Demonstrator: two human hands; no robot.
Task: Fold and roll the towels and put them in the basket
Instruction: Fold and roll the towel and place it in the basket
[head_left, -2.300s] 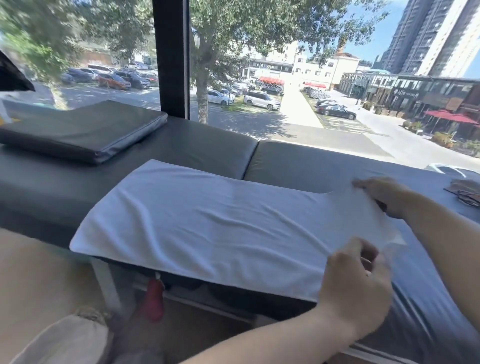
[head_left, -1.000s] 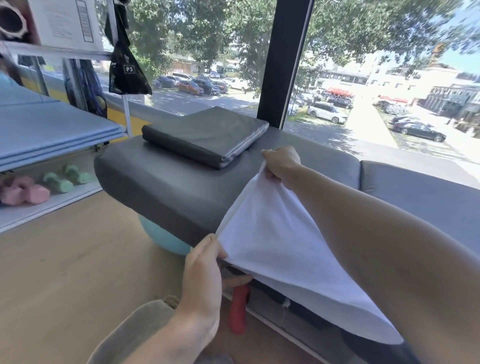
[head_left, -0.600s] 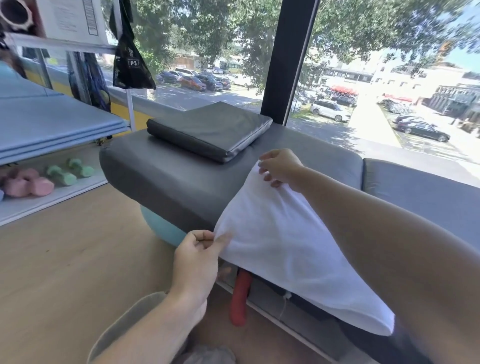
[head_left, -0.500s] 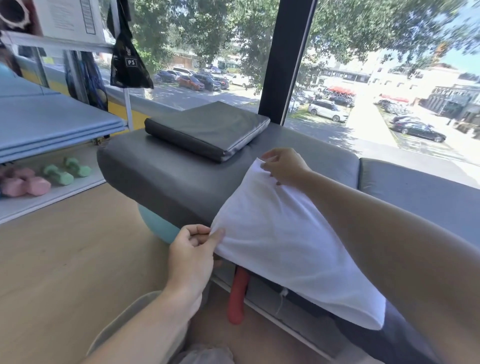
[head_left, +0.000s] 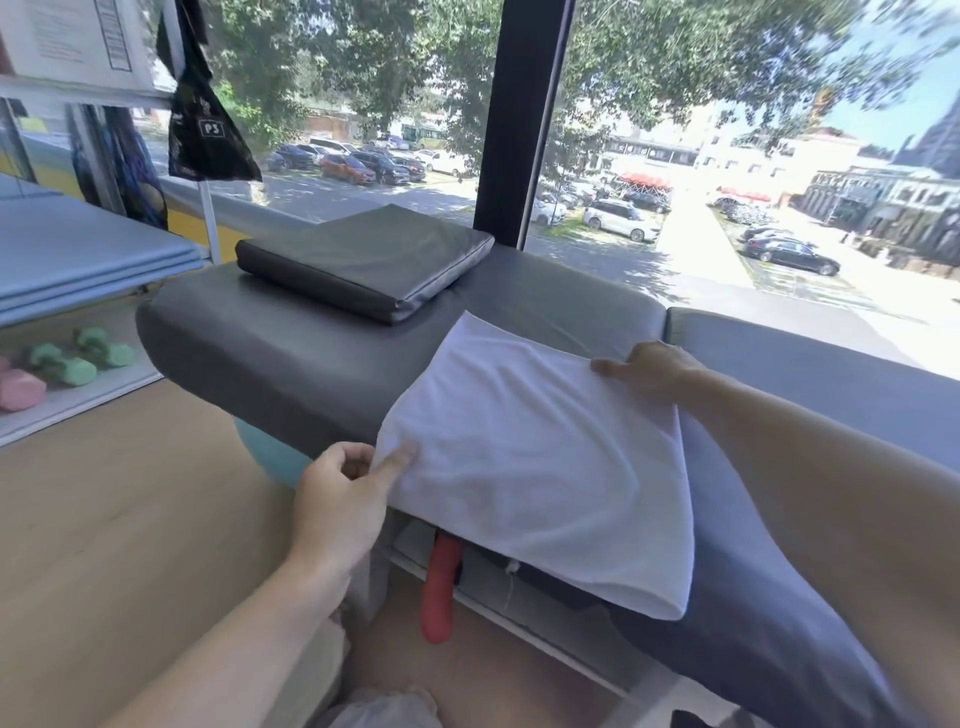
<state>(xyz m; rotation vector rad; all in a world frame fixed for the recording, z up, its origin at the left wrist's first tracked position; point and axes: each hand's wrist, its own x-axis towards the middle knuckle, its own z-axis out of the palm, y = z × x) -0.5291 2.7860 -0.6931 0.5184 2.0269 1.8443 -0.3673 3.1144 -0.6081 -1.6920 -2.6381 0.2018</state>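
White towel (head_left: 540, 457), soft, lightly creased, folded into rough rectangle, laid on dark padded vinyl bench (head_left: 291, 353); near edge draped over bench side. Near left corner pinched by left hand (head_left: 340, 499), thumb on top, fingers curled beneath. Far edge pressed by right hand (head_left: 649, 366), fingers flat, extended. Flat square grey cushion (head_left: 369, 260) seen behind towel.

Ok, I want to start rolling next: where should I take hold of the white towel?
Probably the short left edge of the white towel: it lies folded flat on the grey padded table. The left hand already pinches its near corner; the right hand rests on the far edge.
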